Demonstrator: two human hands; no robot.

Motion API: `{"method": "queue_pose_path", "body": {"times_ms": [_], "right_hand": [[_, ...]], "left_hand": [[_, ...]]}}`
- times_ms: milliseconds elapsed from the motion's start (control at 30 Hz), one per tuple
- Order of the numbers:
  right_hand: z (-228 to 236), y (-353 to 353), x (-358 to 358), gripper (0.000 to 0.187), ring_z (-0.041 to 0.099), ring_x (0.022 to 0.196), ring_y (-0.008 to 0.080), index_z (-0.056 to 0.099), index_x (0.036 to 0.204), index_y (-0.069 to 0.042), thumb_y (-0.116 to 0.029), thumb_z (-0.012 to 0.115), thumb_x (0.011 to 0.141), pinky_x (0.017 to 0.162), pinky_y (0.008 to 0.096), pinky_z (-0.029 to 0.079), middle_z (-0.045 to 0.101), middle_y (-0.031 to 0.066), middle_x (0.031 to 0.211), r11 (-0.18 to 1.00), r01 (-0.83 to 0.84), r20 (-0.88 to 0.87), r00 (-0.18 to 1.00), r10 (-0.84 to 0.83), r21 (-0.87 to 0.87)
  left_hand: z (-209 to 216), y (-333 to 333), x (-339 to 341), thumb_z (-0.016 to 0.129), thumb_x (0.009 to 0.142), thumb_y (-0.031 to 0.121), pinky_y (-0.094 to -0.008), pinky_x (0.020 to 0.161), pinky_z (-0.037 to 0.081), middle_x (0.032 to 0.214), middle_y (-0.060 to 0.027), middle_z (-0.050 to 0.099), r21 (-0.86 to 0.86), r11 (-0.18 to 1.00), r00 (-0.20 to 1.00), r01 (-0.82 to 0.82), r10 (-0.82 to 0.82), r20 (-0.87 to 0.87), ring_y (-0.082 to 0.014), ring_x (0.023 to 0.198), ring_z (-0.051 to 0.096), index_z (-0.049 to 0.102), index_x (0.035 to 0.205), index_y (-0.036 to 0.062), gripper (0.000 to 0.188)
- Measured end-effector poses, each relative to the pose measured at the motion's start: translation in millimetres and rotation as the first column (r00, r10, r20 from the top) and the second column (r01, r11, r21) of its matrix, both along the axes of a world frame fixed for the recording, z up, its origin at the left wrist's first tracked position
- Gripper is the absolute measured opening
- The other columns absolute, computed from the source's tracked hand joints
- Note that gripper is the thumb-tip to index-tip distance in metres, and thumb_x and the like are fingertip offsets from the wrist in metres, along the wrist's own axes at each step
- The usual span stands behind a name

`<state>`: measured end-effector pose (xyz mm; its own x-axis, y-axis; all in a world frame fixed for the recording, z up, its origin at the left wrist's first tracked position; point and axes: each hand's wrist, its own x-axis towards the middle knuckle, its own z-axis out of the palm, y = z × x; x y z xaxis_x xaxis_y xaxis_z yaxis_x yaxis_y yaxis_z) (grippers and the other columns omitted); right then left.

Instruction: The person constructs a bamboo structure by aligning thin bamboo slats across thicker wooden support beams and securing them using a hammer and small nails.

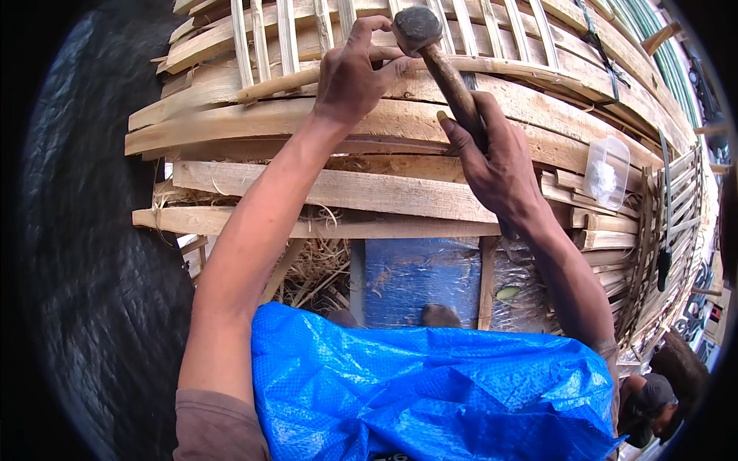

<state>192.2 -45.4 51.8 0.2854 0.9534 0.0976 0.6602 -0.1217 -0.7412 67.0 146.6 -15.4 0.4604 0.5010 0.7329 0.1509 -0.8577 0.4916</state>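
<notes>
My right hand (pixel 492 157) is wrapped round the wooden handle of a hammer (pixel 450 81). Its blunt, dark metal head is raised, just right of my left fingers. My left hand (pixel 354 73) lies over a long, thin wooden crosspiece (pixel 292 82), its index finger bent and its thumb reaching toward the hammer head. Whatever those fingertips pinch is too small or hidden to make out. Several narrow slats (pixel 287 38) run away from me, side by side, meeting the crosspiece. Beneath them lie thick, pale wooden beams (pixel 223 127).
A clear plastic tub (pixel 607 173) with small whitish contents sits on the beams at right. Slatted wooden panels (pixel 676 223) stand beyond it. Blue sheeting (pixel 415 376) covers my lap. Dark sheeting (pixel 92 230) spreads at left. Another person (pixel 649 407) is at lower right.
</notes>
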Motion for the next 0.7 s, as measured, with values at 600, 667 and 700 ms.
{"method": "queue_pose_path", "body": {"times_ms": [600,667,700], "right_hand": [[18,4,-13,0.023,0.058,0.052,0.0358,0.048,0.102,-0.005,-0.022,0.062,0.100,0.052,0.0480,0.041,0.058,0.0193,0.062,0.994,0.055,0.003,0.998,-0.055,0.097],[5,2,-9,0.023,0.060,0.055,0.0377,0.048,0.103,-0.004,-0.022,0.061,0.100,0.054,0.0495,0.042,0.059,0.0211,0.063,0.998,0.041,0.039,0.998,-0.039,-0.046],[5,4,-10,0.022,0.061,0.056,0.0381,0.048,0.104,-0.004,-0.022,0.061,0.100,0.055,0.0500,0.042,0.059,0.0215,0.064,0.999,0.016,0.090,0.996,-0.013,-0.030]], "left_hand": [[2,-3,-4,0.080,0.085,0.012,-0.0294,0.071,0.059,0.094,-0.0101,0.078,-0.220,0.975,0.992,-0.033,0.005,-0.125,-0.0206,0.084,0.077,0.048,0.120,0.0066,0.048],[-1,-1,-3,0.080,0.085,0.012,-0.0285,0.070,0.059,0.094,-0.0099,0.078,-0.106,0.990,0.984,-0.092,0.073,-0.164,-0.0196,0.083,0.077,0.047,0.120,0.0071,0.048],[-2,2,-3,0.081,0.085,0.013,-0.0284,0.070,0.059,0.094,-0.0099,0.078,-0.082,0.994,0.988,-0.077,0.065,-0.141,-0.0194,0.083,0.077,0.048,0.120,0.0071,0.048]]}}
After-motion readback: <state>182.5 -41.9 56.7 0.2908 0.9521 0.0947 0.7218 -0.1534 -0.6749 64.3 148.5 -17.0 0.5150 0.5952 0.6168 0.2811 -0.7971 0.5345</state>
